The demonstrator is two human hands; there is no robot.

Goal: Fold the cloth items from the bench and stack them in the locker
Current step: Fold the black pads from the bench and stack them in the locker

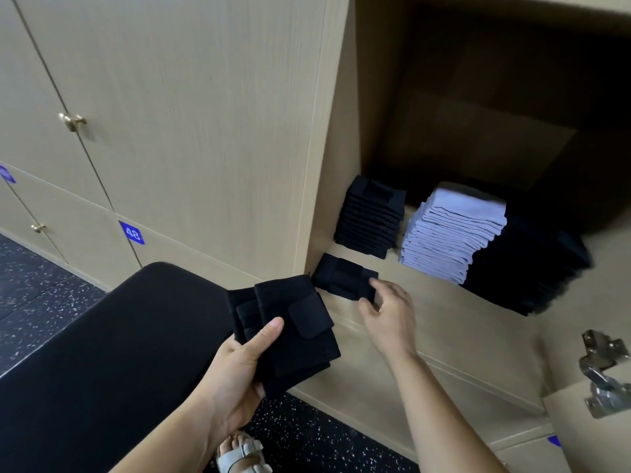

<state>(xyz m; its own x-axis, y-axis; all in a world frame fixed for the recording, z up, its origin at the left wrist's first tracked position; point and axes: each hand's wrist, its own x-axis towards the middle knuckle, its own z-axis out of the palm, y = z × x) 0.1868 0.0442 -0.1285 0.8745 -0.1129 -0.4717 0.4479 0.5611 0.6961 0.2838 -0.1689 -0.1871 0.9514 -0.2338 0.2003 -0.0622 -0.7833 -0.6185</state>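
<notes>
the left hand (239,373) grips two folded black cloths (290,332), thumb on top, over the gap between the bench (119,353) end and the locker shelf (444,322) front edge. the right hand (389,315) pinches the right edge of a single black cloth (341,278) lying at the shelf's front left corner, near the side wall. behind it stand a black stack (370,216), a pale blue stack (450,230) and a dark stack (526,268), with bare shelf along the front.

Even light brightens the locker doors (170,114) at ten o'clock, the back of the open locker (495,97) at one o'clock sinks into shadow, wide-angle distortion bends the edges, and the hinge (604,377) at four o'clock is blurred.
</notes>
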